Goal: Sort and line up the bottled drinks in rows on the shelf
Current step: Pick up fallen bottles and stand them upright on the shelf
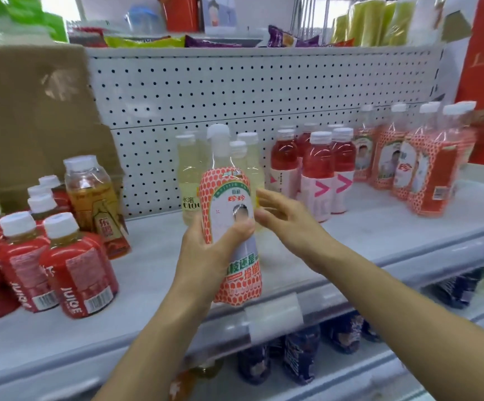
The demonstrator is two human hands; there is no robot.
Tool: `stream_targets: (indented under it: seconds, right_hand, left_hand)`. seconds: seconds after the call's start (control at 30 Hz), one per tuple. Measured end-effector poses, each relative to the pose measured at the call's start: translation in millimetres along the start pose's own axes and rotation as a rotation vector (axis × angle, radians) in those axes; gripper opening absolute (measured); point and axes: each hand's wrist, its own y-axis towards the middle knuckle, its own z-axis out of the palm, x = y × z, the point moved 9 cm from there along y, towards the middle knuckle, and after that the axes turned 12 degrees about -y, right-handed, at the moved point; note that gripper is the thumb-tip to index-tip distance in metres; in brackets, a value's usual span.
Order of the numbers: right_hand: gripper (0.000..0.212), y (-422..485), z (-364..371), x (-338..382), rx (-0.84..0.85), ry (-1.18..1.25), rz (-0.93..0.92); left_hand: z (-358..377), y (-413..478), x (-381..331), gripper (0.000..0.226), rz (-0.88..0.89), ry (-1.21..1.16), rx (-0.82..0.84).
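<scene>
My left hand (209,250) grips a clear bottle with an orange honeycomb label (230,198) and a white cap, held upright in front of the shelf (379,227). My right hand (287,218) is beside it, fingers spread and relaxed, close to the pale yellow bottles (190,175) standing behind. Red drinks with pink arrow labels (319,175) stand to the right. Further right are several bottles with the same orange honeycomb label (431,169). At the left stand red juice bottles (75,261) and an amber tea bottle (96,198).
A brown cardboard box (32,111) fills the shelf's back left. A white pegboard (235,105) backs the shelf. Snack packs (148,40) lie on the shelf above. Dark bottles (301,360) stand on the shelf below. A price-tag holder (275,316) sits on the front edge.
</scene>
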Motion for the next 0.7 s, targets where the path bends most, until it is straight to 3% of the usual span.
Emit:
stream_targets:
  seconds: [0.07,0.2,0.3,0.5,0.6,0.7]
  right_hand:
    - [0.031,-11,-40,4,-0.052,0.038,-0.017]
    - [0.045,-37,-95,13,0.157,0.068,-0.055]
    - [0.026,-49,-149,2,0.163,0.080,-0.031]
    - [0.031,-66,-268,-41,-0.019,0.020,-0.025]
    - [0.048,-69,-326,-69,-0.181,-0.005,-0.012]
    - [0.048,-64,-378,-104,-0.363,0.027,0.018]
  left_hand:
    - [28,-2,8,0.062,0.015,0.004,-0.049]
    - [105,-4,20,0.078,0.092,0.042,-0.082]
    - [176,-5,32,0.075,0.141,0.061,-0.009]
    - [301,13,72,0.051,0.084,0.134,0.209]
    - [338,28,102,0.073,-0.019,0.325,0.318]
    - [354,53,125,0.102,-0.057,0.481,0.278]
